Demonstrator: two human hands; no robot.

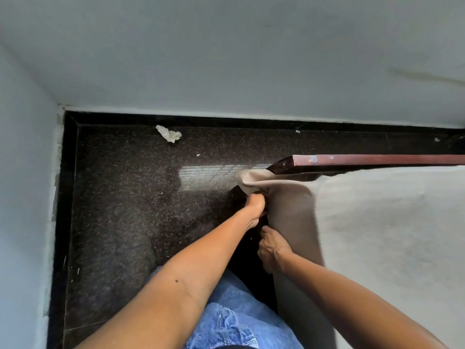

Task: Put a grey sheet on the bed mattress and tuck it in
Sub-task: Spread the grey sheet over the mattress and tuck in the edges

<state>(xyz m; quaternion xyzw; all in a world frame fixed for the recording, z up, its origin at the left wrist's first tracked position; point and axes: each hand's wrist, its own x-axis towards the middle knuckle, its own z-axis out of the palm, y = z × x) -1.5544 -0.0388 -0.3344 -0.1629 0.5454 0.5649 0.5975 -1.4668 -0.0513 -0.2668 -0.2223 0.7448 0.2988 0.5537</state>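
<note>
Where the pale wall [25, 172] meets the dark speckled floor [125, 197], far to the left of the wooden bed board [377, 159], a black skirting strip is seen along the floor's edge. A crumpled white scrap [169, 133] is found on the floor, well to the left of the board and close to the far wall. A bright window reflection is carried by the floor just left of the board's end.

Below that end, the left hand [255, 206] is stretched forward, and its fingers are curled round a bunched corner of the grey sheet [377, 235], which is gathered into folds right against the board's end. Blue jeans [234, 318] are seen lower down, between the two forearms.

Slightly right of the left hand and further below the board, the right hand [271, 248] is held against the hanging side of the sheet with its fingers curled; whether cloth is pinched between them cannot be told.

To the right, directly below the board, the sheet is spread flat over the bed top, so that the mattress is hidden beneath it. Its side is draped down the bed's left edge, towards the floor.
</note>
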